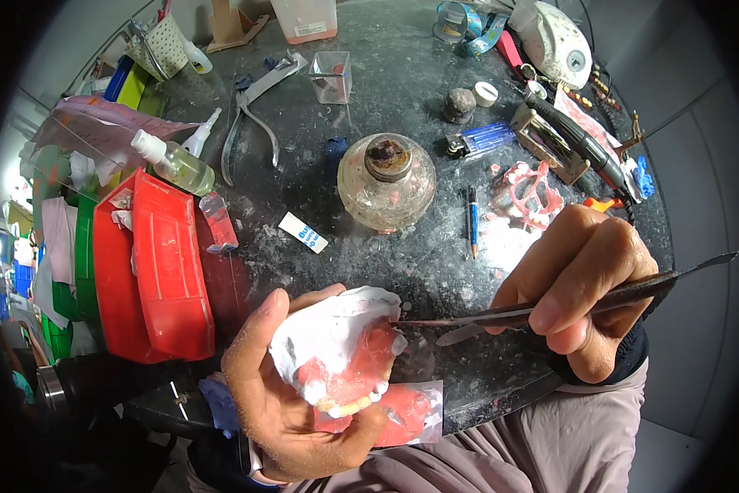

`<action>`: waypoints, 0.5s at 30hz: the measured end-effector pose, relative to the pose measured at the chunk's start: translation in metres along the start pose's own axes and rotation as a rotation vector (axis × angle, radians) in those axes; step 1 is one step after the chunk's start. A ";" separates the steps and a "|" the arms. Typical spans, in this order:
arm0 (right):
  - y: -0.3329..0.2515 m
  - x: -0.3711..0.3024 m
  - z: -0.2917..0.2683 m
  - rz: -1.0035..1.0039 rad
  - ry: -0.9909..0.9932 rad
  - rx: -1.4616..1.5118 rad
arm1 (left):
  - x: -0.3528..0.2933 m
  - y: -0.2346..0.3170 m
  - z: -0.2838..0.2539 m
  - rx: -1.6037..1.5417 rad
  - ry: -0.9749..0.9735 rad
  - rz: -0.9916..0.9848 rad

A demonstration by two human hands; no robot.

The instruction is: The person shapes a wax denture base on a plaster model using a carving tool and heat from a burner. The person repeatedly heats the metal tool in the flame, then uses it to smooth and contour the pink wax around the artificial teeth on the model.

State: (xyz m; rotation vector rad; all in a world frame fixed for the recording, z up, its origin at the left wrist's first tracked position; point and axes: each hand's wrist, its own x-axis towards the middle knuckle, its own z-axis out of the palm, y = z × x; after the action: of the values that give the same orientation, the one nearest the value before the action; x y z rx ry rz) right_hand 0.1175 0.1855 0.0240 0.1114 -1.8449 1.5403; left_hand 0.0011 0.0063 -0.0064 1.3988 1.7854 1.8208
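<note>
My left hand (275, 411) is wrapped round a white plaster dental cast (308, 324), its inner side turned up. Pink wax (373, 353) covers part of the cast, with a row of pale teeth (349, 407) along the near rim. In my right hand (591, 287), pinched like a pen, is a slim metal wax carver (644, 287). Its thin tip points left and meets the right edge of the cast, beside the wax; whether it touches is hard to tell. Under my left hand, a pink wax sheet (414, 415) lies at the table's edge.
Beyond the cast stands a round glass spirit lamp (386, 193). A red bin (168, 271) and spray bottle (176, 164) are on the left, with pliers (254, 111) farther back. To the right lie a pencil (474, 222), pink wax scraps (529, 193) and a blue lighter (484, 140).
</note>
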 end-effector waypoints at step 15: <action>0.001 0.002 0.000 -0.042 -0.036 -0.064 | 0.004 0.004 -0.002 -0.050 -0.088 0.003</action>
State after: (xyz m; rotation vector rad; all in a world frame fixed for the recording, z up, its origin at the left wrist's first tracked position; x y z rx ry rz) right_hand 0.1160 0.1868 0.0242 0.1478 -1.9061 1.4580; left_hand -0.0004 0.0072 -0.0008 1.4405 1.6840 1.7646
